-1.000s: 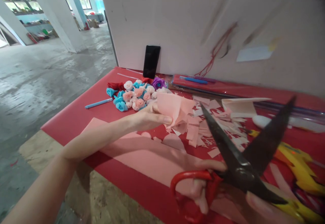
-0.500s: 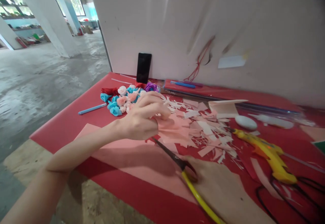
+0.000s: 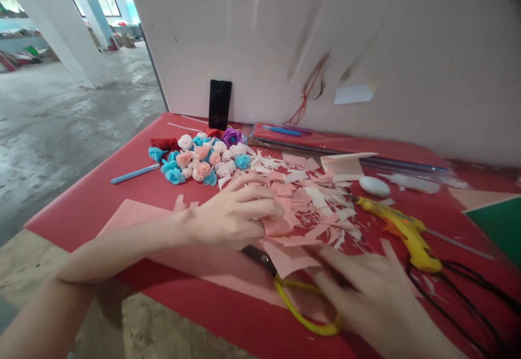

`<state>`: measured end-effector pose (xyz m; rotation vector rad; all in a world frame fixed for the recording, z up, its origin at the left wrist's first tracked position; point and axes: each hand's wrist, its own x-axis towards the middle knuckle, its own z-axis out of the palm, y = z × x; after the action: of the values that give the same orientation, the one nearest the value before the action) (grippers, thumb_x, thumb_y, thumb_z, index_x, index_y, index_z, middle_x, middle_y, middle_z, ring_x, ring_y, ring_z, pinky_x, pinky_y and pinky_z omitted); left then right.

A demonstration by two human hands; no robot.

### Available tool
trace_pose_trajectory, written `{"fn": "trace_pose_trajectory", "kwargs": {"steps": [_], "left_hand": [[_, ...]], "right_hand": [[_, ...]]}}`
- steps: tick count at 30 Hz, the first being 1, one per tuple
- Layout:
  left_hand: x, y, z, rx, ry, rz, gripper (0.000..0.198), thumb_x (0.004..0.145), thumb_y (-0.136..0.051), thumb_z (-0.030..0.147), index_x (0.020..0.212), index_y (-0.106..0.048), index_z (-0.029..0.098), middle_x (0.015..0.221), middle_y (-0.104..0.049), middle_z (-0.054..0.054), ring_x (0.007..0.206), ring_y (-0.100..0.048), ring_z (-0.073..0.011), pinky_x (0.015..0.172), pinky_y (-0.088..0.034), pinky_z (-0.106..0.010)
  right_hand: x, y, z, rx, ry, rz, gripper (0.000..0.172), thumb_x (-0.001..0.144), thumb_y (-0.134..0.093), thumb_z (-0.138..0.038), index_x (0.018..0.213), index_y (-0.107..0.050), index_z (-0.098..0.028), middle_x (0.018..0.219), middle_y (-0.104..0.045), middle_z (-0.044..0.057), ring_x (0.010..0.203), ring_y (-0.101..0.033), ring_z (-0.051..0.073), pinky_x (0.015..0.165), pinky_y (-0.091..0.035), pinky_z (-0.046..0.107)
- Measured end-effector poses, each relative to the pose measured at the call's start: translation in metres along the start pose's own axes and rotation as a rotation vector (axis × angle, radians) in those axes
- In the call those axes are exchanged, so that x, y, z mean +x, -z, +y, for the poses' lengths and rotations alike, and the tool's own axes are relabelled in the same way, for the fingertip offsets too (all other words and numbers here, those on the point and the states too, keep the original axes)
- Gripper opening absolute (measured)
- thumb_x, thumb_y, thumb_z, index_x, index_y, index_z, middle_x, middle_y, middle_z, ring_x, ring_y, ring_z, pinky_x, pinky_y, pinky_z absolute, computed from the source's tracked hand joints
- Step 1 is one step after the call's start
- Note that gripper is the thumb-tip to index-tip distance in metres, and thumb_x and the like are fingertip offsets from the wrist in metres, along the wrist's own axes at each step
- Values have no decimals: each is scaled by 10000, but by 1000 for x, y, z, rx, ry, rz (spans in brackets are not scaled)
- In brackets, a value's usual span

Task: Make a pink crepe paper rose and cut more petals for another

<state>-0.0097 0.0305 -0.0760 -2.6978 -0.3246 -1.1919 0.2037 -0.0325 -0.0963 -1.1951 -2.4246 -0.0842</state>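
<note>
Left hand [image 3: 234,215]: fingers curled over, pinching a folded piece of pink paper [image 3: 273,226] between thumb and fingertips, knuckles up, paper pressed low near the table. Forearm runs in from lower left across the big pink paper sheet [image 3: 134,213].

Right hand [image 3: 372,294]: blurred, fingers spread flat and mostly open, lying over the far loop of the yellow-handled scissors [image 3: 293,294]. Cannot tell whether any finger is actually through the loop or gripping it. Scissors lie flat on the pink sheet; dark blades point up-left and tuck under the left hand, near handle loop sits free at the front edge. A loose pink paper square [image 3: 290,258] lies just beside the blades, between the two hands.

Outward: pile of pink paper scraps [image 3: 313,196] just beyond the left hand's fingertips. Left of that, a cluster of small paper roses [image 3: 199,161] in pink, white, blue, one purple. Blue pen [image 3: 135,173] lies left of the roses, apart from them. Yellow glue gun [image 3: 402,231] lies right of the scraps, black cord trailing toward the right edge. White oval object [image 3: 374,186] behind the gun. Black phone [image 3: 220,104] stands upright against the white wall board at the back. All on a red table [image 3: 89,202]. Green sheet corner [image 3: 499,223] at far right.
</note>
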Motion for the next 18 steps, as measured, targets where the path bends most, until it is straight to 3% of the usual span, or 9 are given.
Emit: {"fn": "trace_pose_trajectory", "kwargs": {"steps": [4, 8, 11, 15, 18], "left_hand": [[3, -2, 12, -220, 146, -124, 286, 744, -463, 33, 505, -552, 162, 810, -627, -40, 843, -484, -141, 819, -434, -285], [6, 0, 18, -279, 310, -244, 282, 751, -495, 38, 508, -570, 160, 789, -579, -35, 815, -484, -131, 791, -437, -299], [6, 0, 17, -329, 321, -265, 270, 739, -532, 49, 493, -558, 157, 769, -552, -32, 803, -486, -133, 789, -437, -315], [6, -2, 15, -423, 262, -200, 288, 721, -501, 21, 463, -510, 149, 771, -550, -47, 802, -490, -136, 758, -453, -297], [6, -3, 16, -462, 267, -174, 278, 694, -473, -14, 470, -487, 150, 781, -557, -53, 807, -493, -136, 768, -460, -295]], "right_hand": [[16, 24, -3, 243, -151, 166, 298, 850, -431, -256, 599, -579, -197, 395, -485, -35, 324, -411, 73, 382, -321, 199], [21, 32, -4, 511, -292, 223, 282, 827, -415, -207, 577, -546, -204, 478, -554, -28, 414, -513, 95, 414, -381, 193], [20, 32, -2, 564, -268, 209, 198, 796, -465, -189, 629, -565, -221, 572, -601, -26, 503, -561, 106, 447, -420, 183], [24, 31, -1, 558, -192, 248, 72, 764, -547, -235, 783, -617, -231, 716, -608, 18, 667, -590, 144, 536, -483, 225], [27, 30, -4, 583, -112, 201, 87, 758, -558, -179, 773, -632, -224, 676, -568, 10, 635, -569, 118, 531, -482, 214]]}}
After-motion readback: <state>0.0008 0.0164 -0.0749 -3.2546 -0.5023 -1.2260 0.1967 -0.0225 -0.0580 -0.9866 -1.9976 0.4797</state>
